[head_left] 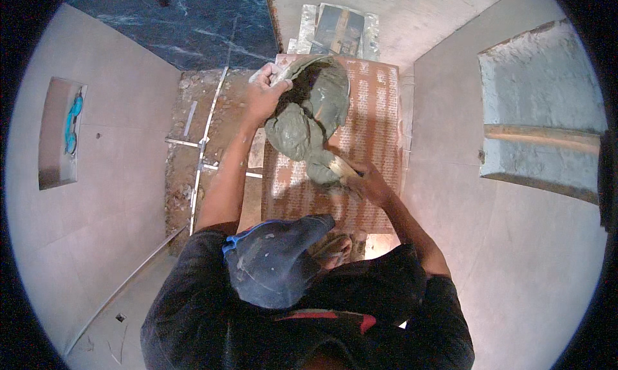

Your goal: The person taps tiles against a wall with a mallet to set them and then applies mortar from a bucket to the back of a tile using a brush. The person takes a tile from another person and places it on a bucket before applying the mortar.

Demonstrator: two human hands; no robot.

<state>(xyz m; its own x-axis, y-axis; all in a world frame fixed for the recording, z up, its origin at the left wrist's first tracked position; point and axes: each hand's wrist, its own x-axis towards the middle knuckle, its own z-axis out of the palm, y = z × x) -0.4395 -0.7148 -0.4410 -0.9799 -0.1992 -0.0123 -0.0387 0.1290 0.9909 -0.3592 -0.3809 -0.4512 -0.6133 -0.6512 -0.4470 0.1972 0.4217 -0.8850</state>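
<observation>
My left hand is closed on the rim of a tipped, mortar-coated bucket. Thick grey mortar bulges from its mouth over the brown tile back below. On the near side of the mortar, my right hand grips a pale wooden handle. The handle's far end meets a mortar-covered part that looks like a trowel, though the blade's shape is hidden. The tile back carries rows of whitish marks and lies flat under both hands.
Beyond the tile lies a dark package on a silvery sheet. White strips cross rough ground at left, with dark marbled flooring behind. Walls flank both sides; the left niche holds a turquoise object, the right has a recess.
</observation>
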